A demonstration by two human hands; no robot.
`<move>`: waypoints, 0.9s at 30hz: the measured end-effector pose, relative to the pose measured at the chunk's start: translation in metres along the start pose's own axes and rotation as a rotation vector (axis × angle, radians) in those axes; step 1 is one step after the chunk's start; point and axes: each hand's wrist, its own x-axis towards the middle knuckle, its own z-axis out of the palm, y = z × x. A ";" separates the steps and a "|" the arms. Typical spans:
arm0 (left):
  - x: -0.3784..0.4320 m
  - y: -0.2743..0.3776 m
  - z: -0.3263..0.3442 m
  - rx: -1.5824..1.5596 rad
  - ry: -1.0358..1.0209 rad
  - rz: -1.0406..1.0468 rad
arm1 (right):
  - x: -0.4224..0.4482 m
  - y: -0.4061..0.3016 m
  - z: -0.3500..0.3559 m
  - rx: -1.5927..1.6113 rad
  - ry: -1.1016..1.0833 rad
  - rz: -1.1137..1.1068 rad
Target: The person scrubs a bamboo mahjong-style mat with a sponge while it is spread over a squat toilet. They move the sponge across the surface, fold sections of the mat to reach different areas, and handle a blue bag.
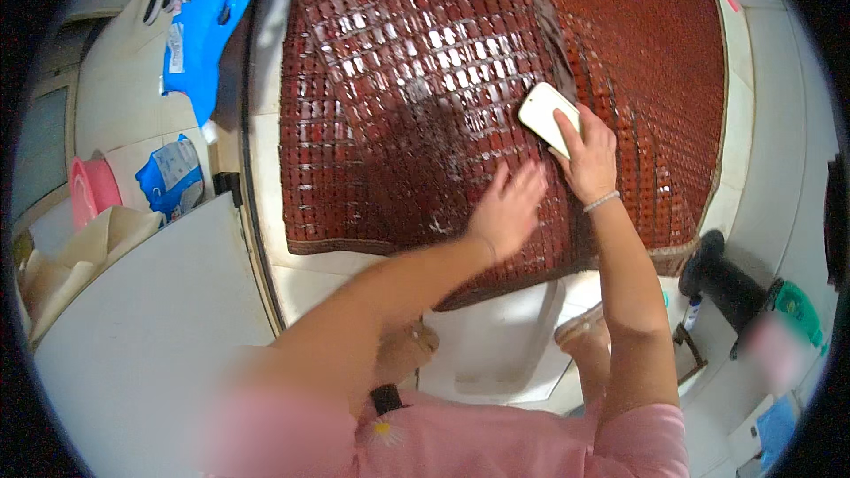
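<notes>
A large reddish-brown tile mat (425, 66) lies folded over itself on the floor, its small glossy tiles wet and shining in places. My right hand (593, 153) grips a white oblong block (550, 116) with rounded corners and a small hole near one end. The block rests on or just over the fold beside a dark fabric edging (552, 33). Its underside is hidden, so I cannot tell what kind of tool it is. My left hand (510, 209), blurred by motion, is over the mat, lower left of the block. Its fingers are extended and hold nothing.
At the left are a blue plastic pouch (199, 33), a smaller blue packet (171, 172), a pink basin (94, 189) and a white panel (159, 299). Near my right foot (581, 328) stand a black cylindrical object (730, 289) and a green plastic item (797, 309).
</notes>
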 end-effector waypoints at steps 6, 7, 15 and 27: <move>-0.030 0.021 0.040 -0.269 0.130 0.329 | 0.032 -0.042 -0.005 0.004 0.017 0.142; -0.024 0.007 0.036 -0.284 0.128 0.312 | 0.031 -0.041 0.001 -0.017 0.033 0.149; 0.000 -0.183 -0.067 0.047 0.287 -0.146 | 0.031 -0.021 0.022 0.017 0.142 0.211; -0.008 -0.237 -0.056 0.175 0.140 -0.249 | 0.028 -0.022 0.029 0.030 0.166 0.197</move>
